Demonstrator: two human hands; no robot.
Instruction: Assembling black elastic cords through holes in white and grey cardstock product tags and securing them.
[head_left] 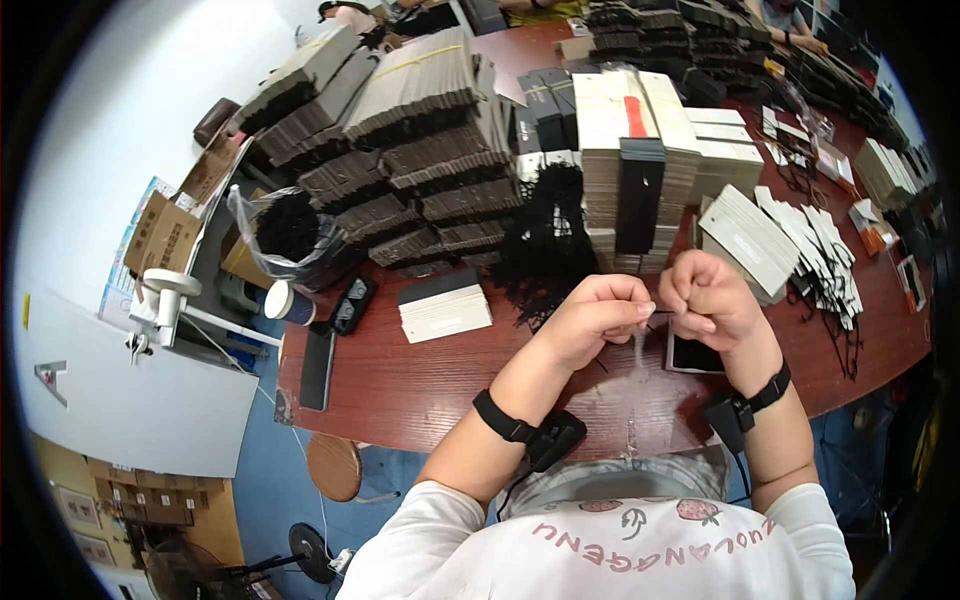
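Observation:
Above the near part of the table, my left hand (598, 318) and my right hand (715, 303) are close together, both in a pinch. A short dark stretch of thin black cord (660, 312) shows between their fingertips. Its ends are mostly hidden by the fingers. Beneath my right hand sits a shallow box (697, 356) with a pale rim and a black inside, partly covered by the hand. Beyond my left hand lies a heap of black cords (548, 240).
Tall stacks of card tags (415, 85) and a block of pale cards (600, 110) stand behind. To the left are a small card pile (445, 305), a phone (318, 368), a paper cup (289, 302) and a bag (285, 225). Loose cards with cords (815, 245) lie right.

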